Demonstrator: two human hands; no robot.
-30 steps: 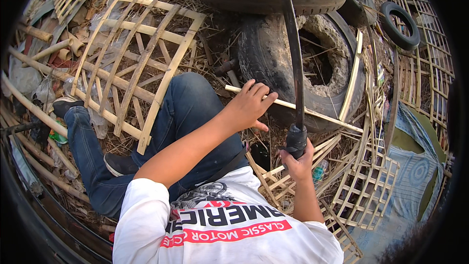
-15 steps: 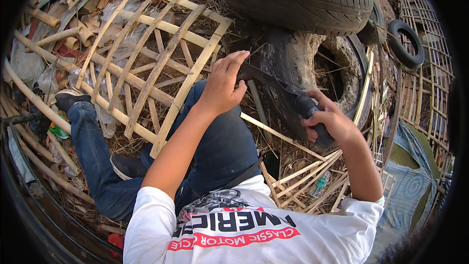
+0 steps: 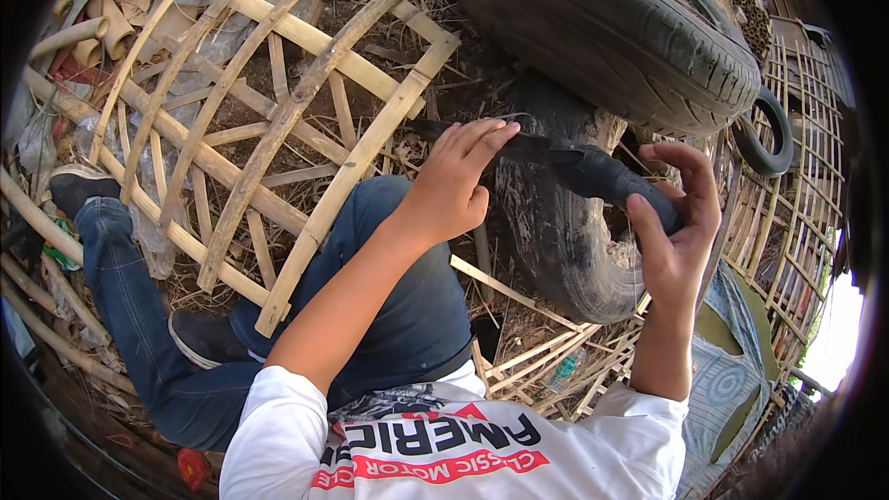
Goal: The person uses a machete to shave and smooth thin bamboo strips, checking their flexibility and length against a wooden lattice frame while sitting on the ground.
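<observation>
My right hand [image 3: 683, 236] holds a large dark knife [image 3: 607, 176] by its black handle, gripped loosely between thumb and fingers. The blade points left and passes behind the fingers of my left hand [image 3: 446, 190], which hides part of it. My left fingers are stretched out with the thumb apart; whether they touch the blade I cannot tell. Beside my left forearm, a bamboo lattice frame [image 3: 287, 116] of split strips and thin poles leans over my bent leg. An old tyre [image 3: 556, 259] caked with dried dirt lies just below the knife.
Another big tyre [image 3: 630, 46] sits at the top right, with a smaller tyre [image 3: 773, 134] behind it. Loose bamboo strips [image 3: 546, 356] lie by my right elbow. A bamboo fence [image 3: 787, 204] and a blue cloth [image 3: 727, 380] are at the right. Bamboo poles [image 3: 69, 37] lie at left.
The knife has turned to a flatter angle and its handle has risen with my right hand. My right fingers have loosened around the handle. My left hand has moved slightly right and lower in view.
</observation>
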